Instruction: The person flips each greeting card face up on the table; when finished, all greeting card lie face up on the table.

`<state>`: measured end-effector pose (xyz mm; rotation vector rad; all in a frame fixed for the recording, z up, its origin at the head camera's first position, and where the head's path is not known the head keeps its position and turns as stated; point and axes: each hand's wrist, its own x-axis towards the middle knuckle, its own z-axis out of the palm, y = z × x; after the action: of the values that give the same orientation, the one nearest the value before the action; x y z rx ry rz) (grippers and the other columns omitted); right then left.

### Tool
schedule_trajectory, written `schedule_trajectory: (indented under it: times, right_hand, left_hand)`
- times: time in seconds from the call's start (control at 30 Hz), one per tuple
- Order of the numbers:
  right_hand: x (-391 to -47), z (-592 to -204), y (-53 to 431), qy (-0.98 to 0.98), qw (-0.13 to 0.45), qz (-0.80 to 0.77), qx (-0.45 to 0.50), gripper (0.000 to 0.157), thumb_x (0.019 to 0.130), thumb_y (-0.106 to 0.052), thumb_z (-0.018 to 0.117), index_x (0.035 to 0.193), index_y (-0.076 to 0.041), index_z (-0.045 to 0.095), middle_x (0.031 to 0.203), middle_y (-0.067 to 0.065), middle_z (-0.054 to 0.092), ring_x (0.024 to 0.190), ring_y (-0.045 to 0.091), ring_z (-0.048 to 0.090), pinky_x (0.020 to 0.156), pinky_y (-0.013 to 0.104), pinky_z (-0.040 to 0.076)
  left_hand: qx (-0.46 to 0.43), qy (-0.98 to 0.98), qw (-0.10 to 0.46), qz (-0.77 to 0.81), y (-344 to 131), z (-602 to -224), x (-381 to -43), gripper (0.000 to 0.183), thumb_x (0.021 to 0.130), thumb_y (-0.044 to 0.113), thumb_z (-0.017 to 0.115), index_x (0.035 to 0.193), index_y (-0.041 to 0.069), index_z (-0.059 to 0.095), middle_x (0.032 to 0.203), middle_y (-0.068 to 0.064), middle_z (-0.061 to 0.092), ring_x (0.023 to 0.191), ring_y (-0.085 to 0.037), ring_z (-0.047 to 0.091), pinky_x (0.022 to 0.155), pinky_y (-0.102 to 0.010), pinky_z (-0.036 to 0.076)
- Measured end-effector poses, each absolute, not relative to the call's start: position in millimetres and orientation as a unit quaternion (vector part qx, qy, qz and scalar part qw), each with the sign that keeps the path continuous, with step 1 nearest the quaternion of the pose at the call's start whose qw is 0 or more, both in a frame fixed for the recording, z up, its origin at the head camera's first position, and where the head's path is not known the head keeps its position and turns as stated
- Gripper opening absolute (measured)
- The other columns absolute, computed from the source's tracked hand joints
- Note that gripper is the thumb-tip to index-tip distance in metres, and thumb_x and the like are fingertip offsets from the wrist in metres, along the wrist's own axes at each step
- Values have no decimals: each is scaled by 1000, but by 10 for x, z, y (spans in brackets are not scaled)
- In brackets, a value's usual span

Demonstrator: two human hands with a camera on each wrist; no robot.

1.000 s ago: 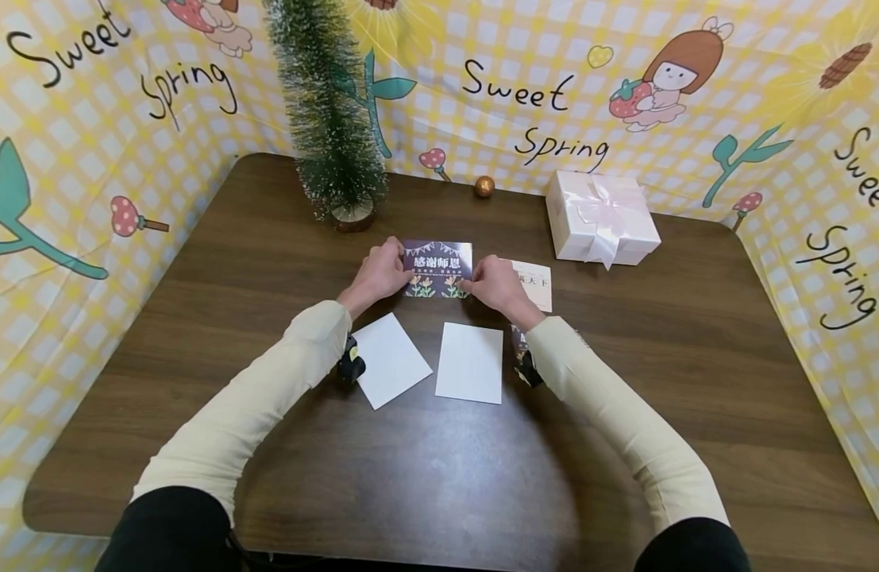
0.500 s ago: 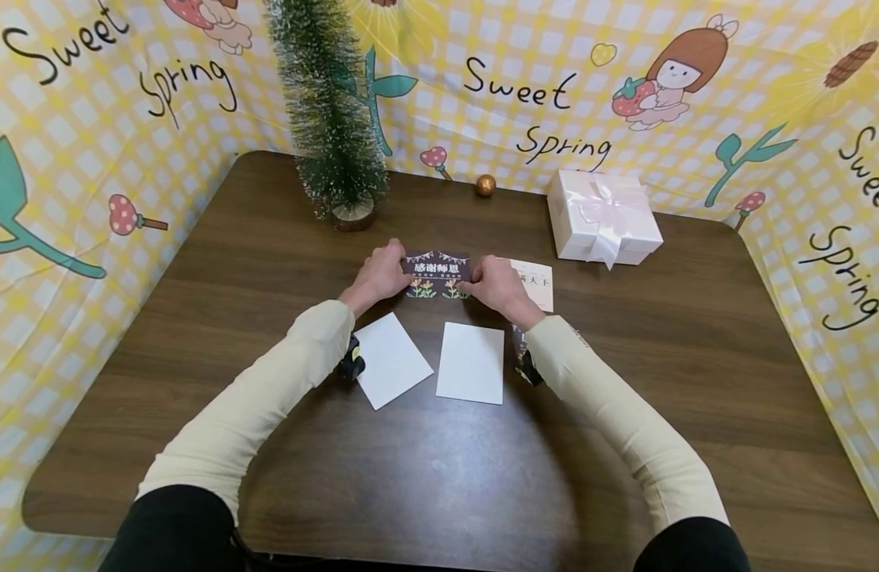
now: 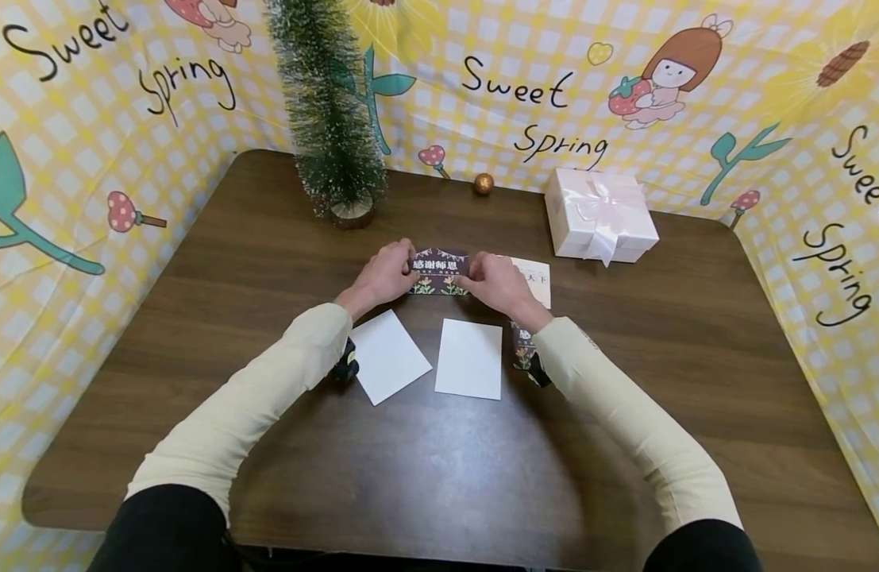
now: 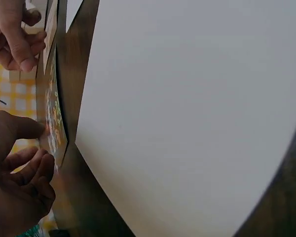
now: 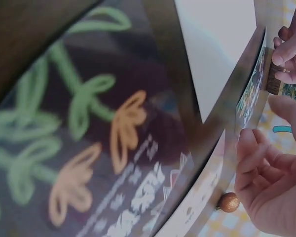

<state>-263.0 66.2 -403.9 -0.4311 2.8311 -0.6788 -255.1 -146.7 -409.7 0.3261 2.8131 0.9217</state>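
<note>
A dark greeting card with white characters and orange flowers lies in the middle of the table. My left hand holds its left edge, thumb near the lower corner and fingers at the upper one. The opposite edge is between the thumb and fingers of my right hand. Both wrist views show this card edge-on with a slight bow. A cream card lies partly hidden behind the right hand. Under the right wrist is another dark flowered card, partly covered in the head view.
Two white cards lie nearer the body, a tilted one by the left wrist and a straighter one beside it. Along the back stand a small artificial tree, a copper-coloured ball and a white ribboned gift box.
The dark card's visible face has become narrower and lost its glossy purple sheen. Both hands keep to its sides, the left having shifted slightly right.
</note>
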Motion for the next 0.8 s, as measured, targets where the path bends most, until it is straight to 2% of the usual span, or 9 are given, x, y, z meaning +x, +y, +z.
schedule_trajectory:
  times: [0.23,0.37,0.6,0.8]
  right_hand:
    - [-2498,-3956,777,951,87,-210,-212,43,91,-37,67,114,-1,63,103,12,66,88,24,61,77,38,51]
    - [-2370,-3931,854,945,86,-178,-262,54,90,-41,68,123,1,59,111,15,63,97,27,59,82,42,51]
    - [-2054,-3924,1043,933,92,-118,-328,78,85,-49,72,139,2,47,135,22,53,123,34,52,101,46,44]
    - [-1768,-3941,1214,911,105,-72,-391,99,77,-55,76,144,8,38,145,25,43,132,38,44,107,47,38]
  left_hand:
    - [213,933,84,278,-1349,-4072,-2457,22,93,8,62,111,-4,57,99,-15,53,83,-25,50,72,-37,45]
    - [270,925,82,253,-1274,-4047,-2377,20,93,6,62,111,-4,61,104,-16,57,92,-26,54,81,-39,48]
    - [371,902,69,210,-1166,-4043,-2203,16,92,-1,57,106,-2,66,106,-14,62,96,-27,58,86,-41,50]
    - [433,880,65,183,-1116,-4046,-2016,26,89,-9,53,111,-3,67,113,-16,63,104,-29,61,90,-41,50]
